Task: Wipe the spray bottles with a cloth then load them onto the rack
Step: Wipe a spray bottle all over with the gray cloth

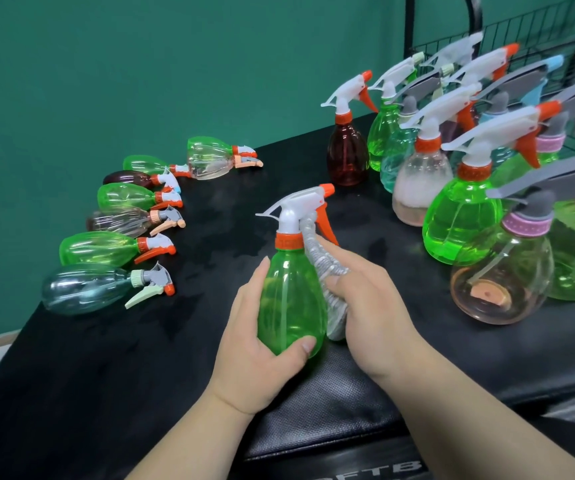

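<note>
The left hand point(254, 344) is curling round the upright green spray bottle point(291, 299) toward the front edge of the bench point(106, 375). The right hand point(365, 306) is gripping a grey cloth point(324, 268) against its neck, while other bottles point(106, 249) are lying along the left edge.

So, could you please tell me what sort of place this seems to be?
Probably a staged workbench, not a home: many spray bottles crowd a black padded table beside a wire rack, before a plain green wall.
</note>
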